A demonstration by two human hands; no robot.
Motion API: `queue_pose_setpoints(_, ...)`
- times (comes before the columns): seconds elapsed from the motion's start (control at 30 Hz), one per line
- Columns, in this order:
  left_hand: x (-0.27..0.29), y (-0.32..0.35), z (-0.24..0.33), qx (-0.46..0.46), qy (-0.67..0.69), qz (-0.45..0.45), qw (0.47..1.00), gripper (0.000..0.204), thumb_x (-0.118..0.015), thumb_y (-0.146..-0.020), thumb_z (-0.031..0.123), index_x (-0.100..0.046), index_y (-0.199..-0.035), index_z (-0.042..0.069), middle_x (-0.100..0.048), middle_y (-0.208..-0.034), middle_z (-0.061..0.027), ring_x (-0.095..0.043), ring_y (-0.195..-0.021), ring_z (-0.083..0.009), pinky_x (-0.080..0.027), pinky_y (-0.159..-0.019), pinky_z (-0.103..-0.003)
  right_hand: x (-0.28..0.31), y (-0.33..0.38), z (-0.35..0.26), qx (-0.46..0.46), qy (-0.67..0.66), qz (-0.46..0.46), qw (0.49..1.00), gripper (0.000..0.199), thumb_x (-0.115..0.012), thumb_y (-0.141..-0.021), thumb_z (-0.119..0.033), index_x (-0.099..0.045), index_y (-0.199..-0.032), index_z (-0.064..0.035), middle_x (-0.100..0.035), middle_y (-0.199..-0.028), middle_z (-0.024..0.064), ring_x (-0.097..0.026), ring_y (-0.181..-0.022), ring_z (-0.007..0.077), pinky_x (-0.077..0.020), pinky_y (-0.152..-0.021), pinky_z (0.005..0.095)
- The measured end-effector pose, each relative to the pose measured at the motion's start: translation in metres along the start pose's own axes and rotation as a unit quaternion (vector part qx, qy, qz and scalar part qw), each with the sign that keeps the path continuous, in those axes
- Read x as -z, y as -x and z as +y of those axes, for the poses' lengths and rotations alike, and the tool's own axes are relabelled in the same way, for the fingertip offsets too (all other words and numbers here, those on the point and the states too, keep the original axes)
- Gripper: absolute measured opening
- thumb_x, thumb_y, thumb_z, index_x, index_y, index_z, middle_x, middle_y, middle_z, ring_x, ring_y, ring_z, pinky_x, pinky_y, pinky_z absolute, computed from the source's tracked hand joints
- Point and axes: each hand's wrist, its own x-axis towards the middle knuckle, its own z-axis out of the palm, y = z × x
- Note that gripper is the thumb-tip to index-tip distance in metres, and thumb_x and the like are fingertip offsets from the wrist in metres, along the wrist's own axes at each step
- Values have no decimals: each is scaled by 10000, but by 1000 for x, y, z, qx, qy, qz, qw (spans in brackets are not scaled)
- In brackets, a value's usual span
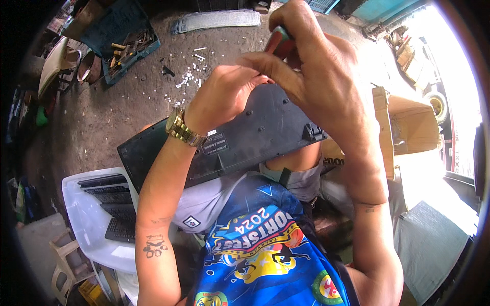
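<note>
A black computer keyboard (240, 137) rests across my lap with its underside up, showing a label, screw holes and a fold-out foot. My right hand (332, 76) is closed around a tool with a red and green handle (278, 42) above the keyboard's far edge. The tool's working end is hidden by my fingers, so its exact kind does not show. Wearing a gold watch (179, 128) on the wrist, my left hand (219, 97) has its fingers pinched together at that same edge, close to the right thumb. What they pinch is hidden.
A white tub (81, 224) with several black keyboards (109, 196) stands at my left. Loose white keycaps (186, 79) are scattered over the floor ahead. Far left is a blue crate (145, 56) of tools; a cardboard box (408, 115) stands on the right. A flat grey panel (217, 21) lies farther off.
</note>
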Motion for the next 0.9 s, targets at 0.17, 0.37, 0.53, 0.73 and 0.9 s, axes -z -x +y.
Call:
queue_pose_setpoints(0.17, 1, 3, -4, 19, -38, -9, 999, 162, -745, -915, 56, -593, -889, 7, -719, -827, -177, -710, -763, -383, -541, -624, -416, 18, 0, -18, 102, 31, 16, 994, 194, -645, -992, -173, -522, -1043, -31, -621, -711, 128, -656, -638, 298, -522, -584, 433)
queue_pose_setpoints(0.37, -5, 1, -8, 5, -36, 51, 998, 214, -824, -858, 142, -644, -877, 28, -715, -792, -133, -710, -714, -328, -541, -605, -398, 71, -33, -51, -17, 202, -286, 937, 226, -571, -1042, -197, -582, -1020, 28, -613, -759, 92, -617, -664, 237, -513, -629, 421)
queue_pose_setpoints(0.53, -2, 4, -7, -3, -41, 30, 999, 199, -842, -826, 133, -710, -942, 41, -716, -792, -114, -715, -725, -306, -551, -623, -397, 61, -31, -33, 118, 170, -264, 942, 254, -564, -1050, -216, -587, -1055, 36, -629, -780, 100, -633, -689, 243, -531, -653, 420)
queue_pose_setpoints(0.73, -5, -1, -4, 28, -13, 32, 999, 234, -835, -831, 143, -714, -1006, 45, -741, -868, -133, -731, -793, -308, -561, -674, -414, 41, -37, -2, 309, 96, -161, 933, 250, -571, -1047, -215, -580, -1083, 32, -639, -796, 107, -648, -715, 254, -544, -675, 420)
queue_pose_setpoints(0.9, -2, 1, -2, 27, -8, 21, 999, 244, -819, -866, 166, -709, -1060, 70, -767, -944, -137, -759, -871, -292, -592, -716, -371, 47, -43, 2, 329, 82, -156, 928, 250, -577, -1045, -213, -575, -1106, 29, -648, -809, 113, -661, -737, 264, -554, -693, 419)
